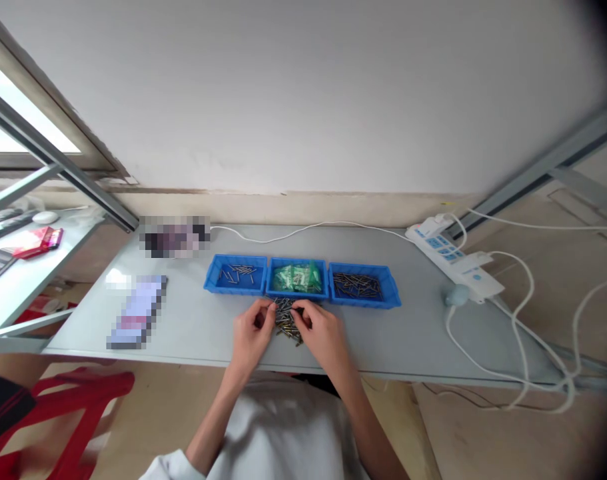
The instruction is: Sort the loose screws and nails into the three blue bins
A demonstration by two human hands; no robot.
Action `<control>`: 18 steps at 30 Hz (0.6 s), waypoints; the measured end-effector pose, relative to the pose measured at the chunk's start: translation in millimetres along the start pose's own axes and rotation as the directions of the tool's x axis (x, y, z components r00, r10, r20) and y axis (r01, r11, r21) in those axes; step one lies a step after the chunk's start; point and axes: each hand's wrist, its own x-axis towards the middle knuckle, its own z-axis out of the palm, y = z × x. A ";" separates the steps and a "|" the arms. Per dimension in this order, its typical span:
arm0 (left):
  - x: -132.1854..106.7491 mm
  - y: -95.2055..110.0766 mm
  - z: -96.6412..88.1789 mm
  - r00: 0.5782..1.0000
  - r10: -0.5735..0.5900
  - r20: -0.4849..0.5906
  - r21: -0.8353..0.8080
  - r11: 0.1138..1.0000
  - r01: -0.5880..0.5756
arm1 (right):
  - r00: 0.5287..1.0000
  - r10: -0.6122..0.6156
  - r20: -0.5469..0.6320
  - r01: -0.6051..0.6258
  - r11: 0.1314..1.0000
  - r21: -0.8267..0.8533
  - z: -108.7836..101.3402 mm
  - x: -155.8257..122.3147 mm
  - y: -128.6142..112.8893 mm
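A small pile of screws or nails [288, 321], silver and brass-coloured, lies on the table in front of the bins. My left hand [252, 332] is at the pile's left side, thumb and forefinger pinched together. On the other side, my right hand [324, 333] also pinches at the top of the pile. Whatever the fingertips hold is too small to make out. Just behind the hands stand three blue bins. The left bin [236, 291] has a few silver pieces, the middle bin [297, 295] holds green-and-clear plastic packets [298, 277], and the right bin [390, 293] contains dark pieces [357, 285].
A phone [137, 312], blurred out, lies on the grey table [193, 333] at the left. Behind it is another pixelated object [174, 238]. A white power strip [456, 260] with plugs and loose cables [523, 333] occupies the right side. A red stool [78, 400] stands below left.
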 end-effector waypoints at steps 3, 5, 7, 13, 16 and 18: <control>-2.8 0.0 3.0 0.977 0.209 0.045 0.074 0.974 -0.212 | 0.994 -0.032 -0.109 0.040 0.997 0.071 -3.9 -5.4 -1.2; -3.6 1.7 5.4 0.935 0.337 0.111 0.056 0.937 -0.344 | 0.988 -0.052 -0.147 0.068 0.992 0.105 -7.5 -9.2 -2.5; -3.2 4.5 8.1 0.907 0.401 0.129 0.022 0.913 -0.406 | 0.985 -0.069 -0.157 0.090 0.987 0.135 -11.1 -12.4 -3.9; -1.5 12.0 19.3 0.913 0.397 0.094 -0.049 0.918 -0.394 | 0.986 -0.037 -0.161 0.072 0.973 0.220 -13.8 -17.4 -4.0; -2.4 11.1 23.0 0.918 0.383 0.106 -0.053 0.924 -0.379 | 0.987 0.005 -0.158 0.030 0.975 0.221 -12.9 -20.6 2.1; -2.7 9.8 23.7 0.927 0.357 0.114 -0.046 0.934 -0.354 | 0.982 0.040 -0.184 -0.004 0.982 0.189 -14.1 -23.5 8.8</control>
